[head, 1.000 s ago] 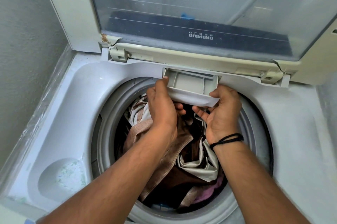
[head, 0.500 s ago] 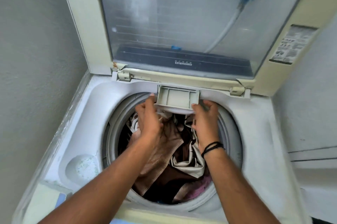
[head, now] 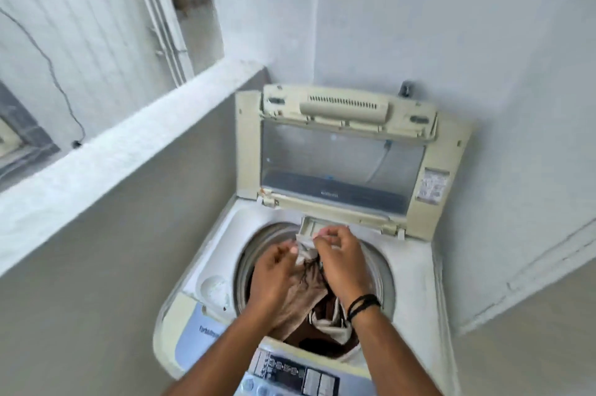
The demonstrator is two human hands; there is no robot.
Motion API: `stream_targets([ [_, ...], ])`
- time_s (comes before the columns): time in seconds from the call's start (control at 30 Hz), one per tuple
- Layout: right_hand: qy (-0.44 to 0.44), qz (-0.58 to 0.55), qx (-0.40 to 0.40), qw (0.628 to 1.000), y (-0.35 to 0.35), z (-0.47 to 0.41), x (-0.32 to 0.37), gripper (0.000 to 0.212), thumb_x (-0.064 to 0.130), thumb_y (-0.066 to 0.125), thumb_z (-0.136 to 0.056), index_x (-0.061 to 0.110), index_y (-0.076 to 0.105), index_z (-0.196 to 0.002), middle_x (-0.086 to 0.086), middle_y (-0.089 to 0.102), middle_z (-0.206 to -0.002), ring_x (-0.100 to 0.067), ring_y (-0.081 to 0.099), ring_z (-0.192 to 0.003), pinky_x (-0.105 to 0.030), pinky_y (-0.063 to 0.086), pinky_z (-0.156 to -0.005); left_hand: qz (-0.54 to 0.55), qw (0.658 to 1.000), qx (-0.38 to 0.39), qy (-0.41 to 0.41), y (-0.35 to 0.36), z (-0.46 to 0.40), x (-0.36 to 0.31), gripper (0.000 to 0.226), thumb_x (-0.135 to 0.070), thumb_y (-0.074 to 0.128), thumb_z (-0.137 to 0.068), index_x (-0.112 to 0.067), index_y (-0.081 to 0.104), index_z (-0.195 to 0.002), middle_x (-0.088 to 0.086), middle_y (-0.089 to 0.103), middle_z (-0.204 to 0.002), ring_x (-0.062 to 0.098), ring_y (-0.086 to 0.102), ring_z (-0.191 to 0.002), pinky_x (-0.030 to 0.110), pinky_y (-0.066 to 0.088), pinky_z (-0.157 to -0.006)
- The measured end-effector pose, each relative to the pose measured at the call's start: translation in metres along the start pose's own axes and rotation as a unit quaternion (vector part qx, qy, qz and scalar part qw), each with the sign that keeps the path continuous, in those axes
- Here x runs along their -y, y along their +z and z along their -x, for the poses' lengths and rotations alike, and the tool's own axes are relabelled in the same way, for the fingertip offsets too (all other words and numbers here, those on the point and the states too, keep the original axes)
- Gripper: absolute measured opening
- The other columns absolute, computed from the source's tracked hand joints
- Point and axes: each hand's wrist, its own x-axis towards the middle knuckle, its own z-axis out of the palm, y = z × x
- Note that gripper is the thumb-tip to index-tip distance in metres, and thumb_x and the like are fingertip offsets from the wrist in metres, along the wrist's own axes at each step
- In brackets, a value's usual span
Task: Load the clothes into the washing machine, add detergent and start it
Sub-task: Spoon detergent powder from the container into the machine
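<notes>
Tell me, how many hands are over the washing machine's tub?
2. The left hand hovers above the clothes; the right hand is near the detergent drawer at the tub's back rim. None seem hidden.

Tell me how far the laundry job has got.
Done: clothes fill the drum, lid up. In hand: both hands, left hand and right hand, are at the detergent drawer; detergent itself can't be seen. Left: shut lid, start from the control panel.

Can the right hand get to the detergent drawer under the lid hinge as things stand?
Probably yes. The right hand hovers just in front of the detergent drawer, nothing lies between them, and the lid stands raised behind it.
</notes>
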Motion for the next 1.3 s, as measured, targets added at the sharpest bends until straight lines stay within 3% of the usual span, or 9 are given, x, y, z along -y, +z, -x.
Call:
stream_targets([
  [0.13,-0.064,-0.026,0.080,0.994,0.012,0.019,0.050,0.008,0.022,0.067,-0.089,0.014,0.069,-0.089,0.010,0.071,-0.071,0.001,0.066,-0.071,-0.011,0.046,-0.064,-0.029,0.998,-0.005,0.059,-0.026,0.018,-0.035,0.020,-0.009,0.067,-0.093,-0.006,0.072,-0.074,0.005,0.069,-0.066,0.002,0.061,-0.056,0.018,0.046,-0.055],
  [0.3,-0.135,-0.046,0.141,0.980,0.051,0.045,0.108,0.018,0.036,0.069,-0.084,0.018,0.070,-0.083,0.005,0.074,-0.080,-0.007,0.068,-0.079,-0.032,0.055,-0.081,-0.035,0.985,-0.111,0.128,-0.083,0.036,-0.090,0.029,-0.041,0.070,-0.082,-0.020,0.071,-0.062,0.006,0.070,-0.069,0.015,0.060,-0.065,0.033,0.044,-0.067],
  [0.37,-0.165,-0.062,0.172,0.969,0.075,0.058,0.134,0.017,0.035,0.068,-0.087,0.018,0.069,-0.085,0.003,0.074,-0.081,-0.010,0.069,-0.079,-0.034,0.056,-0.079,-0.042,0.978,-0.135,0.152,-0.112,0.050,-0.111,0.031,-0.036,0.067,-0.086,-0.024,0.068,-0.058,0.013,0.071,-0.073,0.025,0.064,-0.071,0.034,0.044,-0.068],
  [0.5,-0.220,-0.096,0.234,0.942,0.123,0.092,0.187,0.023,0.044,0.064,-0.080,0.022,0.068,-0.086,0.003,0.074,-0.084,-0.015,0.070,-0.085,-0.034,0.053,-0.074,-0.074,0.957,-0.186,0.210,-0.171,0.093,-0.145,0.019,-0.029,0.069,-0.091,-0.024,0.073,-0.073,-0.003,0.074,-0.074,0.012,0.064,-0.070,0.033,0.046,-0.067],
  [0.6,-0.251,-0.128,0.278,0.918,0.161,0.125,0.217,0.014,0.036,0.067,-0.086,0.021,0.069,-0.086,0.004,0.074,-0.085,-0.013,0.069,-0.085,-0.034,0.054,-0.077,-0.102,0.931,-0.247,0.249,-0.221,0.125,-0.162,0.010,-0.031,0.071,-0.086,-0.022,0.075,-0.084,-0.007,0.076,-0.086,0.009,0.070,-0.086,0.034,0.052,-0.077],
  [0.83,-0.313,-0.157,0.359,0.865,0.245,0.208,0.263,0.010,0.034,0.067,-0.090,0.024,0.068,-0.091,0.008,0.072,-0.086,-0.005,0.066,-0.081,-0.029,0.053,-0.074,-0.177,0.834,-0.418,0.314,-0.333,0.201,-0.170,0.008,-0.025,0.076,-0.085,-0.030,0.070,-0.082,-0.017,0.069,-0.108,-0.001,0.062,-0.106,0.028,0.050,-0.088],
  [0.97,-0.353,-0.099,0.345,0.864,0.295,0.227,0.266,0.016,0.036,0.069,-0.088,0.027,0.066,-0.102,0.004,0.064,-0.112,-0.014,0.063,-0.097,-0.022,0.048,-0.079,-0.160,0.785,-0.506,0.321,-0.397,0.227,-0.144,0.016,-0.024,0.079,-0.082,-0.027,0.071,-0.095,-0.016,0.068,-0.108,0.000,0.061,-0.107,0.023,0.045,-0.088],
  [1.17,-0.294,0.042,0.364,0.883,0.330,0.225,0.253,0.048,0.044,0.068,-0.084,0.029,0.052,-0.127,0.003,0.056,-0.105,-0.019,0.058,-0.099,-0.029,0.045,-0.090,0.009,0.857,-0.495,0.143,-0.458,0.225,-0.098,0.078,-0.057,0.069,-0.076,-0.016,0.050,-0.140,0.004,0.057,-0.136,0.020,0.054,-0.121,0.034,0.040,-0.092],
  [1.3,-0.147,0.012,0.406,0.902,0.334,0.226,0.240,0.044,0.056,0.056,-0.068,0.026,0.059,-0.100,-0.001,0.065,-0.108,-0.029,0.062,-0.105,-0.044,0.056,-0.077,-0.012,0.903,-0.408,0.131,-0.454,0.212,-0.083,0.043,-0.050,0.047,-0.098,-0.027,0.062,-0.132,-0.010,0.059,-0.138,0.013,0.052,-0.127,0.034,0.039,-0.100],
])
